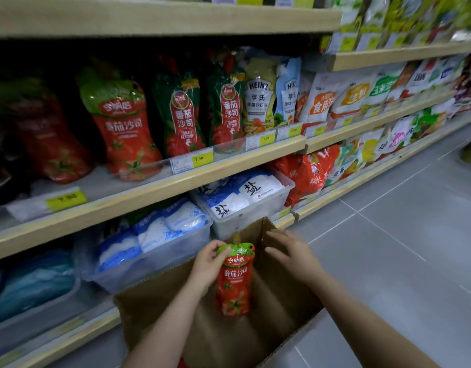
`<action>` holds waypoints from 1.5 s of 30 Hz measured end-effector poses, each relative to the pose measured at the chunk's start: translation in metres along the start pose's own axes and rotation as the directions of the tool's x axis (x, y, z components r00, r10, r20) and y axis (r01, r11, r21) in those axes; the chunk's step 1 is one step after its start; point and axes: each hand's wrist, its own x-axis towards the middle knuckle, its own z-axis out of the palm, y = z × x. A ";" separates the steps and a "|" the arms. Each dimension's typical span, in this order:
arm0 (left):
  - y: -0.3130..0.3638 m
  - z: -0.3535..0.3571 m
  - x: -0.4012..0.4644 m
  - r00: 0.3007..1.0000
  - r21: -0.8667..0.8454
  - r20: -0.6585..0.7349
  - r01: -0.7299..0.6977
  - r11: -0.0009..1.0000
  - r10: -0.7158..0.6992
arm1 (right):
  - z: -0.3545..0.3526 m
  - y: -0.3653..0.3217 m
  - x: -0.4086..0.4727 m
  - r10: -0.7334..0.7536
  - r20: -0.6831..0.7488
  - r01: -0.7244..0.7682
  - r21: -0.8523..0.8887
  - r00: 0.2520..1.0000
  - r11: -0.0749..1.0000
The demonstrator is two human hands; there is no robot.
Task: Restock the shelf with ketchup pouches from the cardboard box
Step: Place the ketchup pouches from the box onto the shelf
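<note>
My left hand (207, 264) grips a red ketchup pouch (234, 282) with a green top by its upper left edge. The pouch hangs upright over the open cardboard box (160, 296) on the floor. My right hand (290, 252) hovers to the right of the pouch, fingers spread and straight, close to the box's far flap (258, 229); whether it touches the flap is unclear. On the middle shelf (154, 187) stand matching red ketchup pouches (125, 131), with another one (51, 144) to their left in shadow.
Darker green ketchup pouches (182, 115) and Heinz pouches (259, 94) stand further right on the same shelf. Clear bins of blue-white salt bags (245, 197) fill the shelf below, just behind the box. Grey tiled floor (388, 248) spreads out to the right.
</note>
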 end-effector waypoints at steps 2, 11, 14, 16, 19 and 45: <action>0.022 -0.003 -0.010 0.999 -0.019 0.010 -0.040 0.999 0.040 | -0.004 -0.032 0.001 0.015 0.082 -0.036 0.261 0.997 0.965; 0.049 -0.025 -0.041 0.993 0.076 0.092 -0.080 0.994 0.073 | -0.028 -0.097 0.006 0.100 0.039 -0.094 0.771 0.994 0.630; 0.033 -0.033 -0.050 0.992 0.229 0.113 -0.088 0.970 0.063 | -0.041 -0.114 0.013 0.070 0.041 -0.077 0.749 0.997 0.658; 0.033 -0.038 -0.053 0.995 0.245 0.046 -0.100 0.964 0.091 | -0.046 -0.127 0.017 0.052 0.045 -0.068 0.747 0.998 0.662; 0.042 -0.046 -0.058 0.988 0.247 -0.037 -0.137 0.959 0.151 | -0.051 -0.147 0.017 0.035 0.007 -0.028 0.778 0.999 0.627; 0.083 -0.322 -0.155 0.624 0.945 -0.077 0.293 -0.142 0.777 | -0.022 -0.335 0.052 -0.281 -0.110 0.269 0.729 0.953 0.629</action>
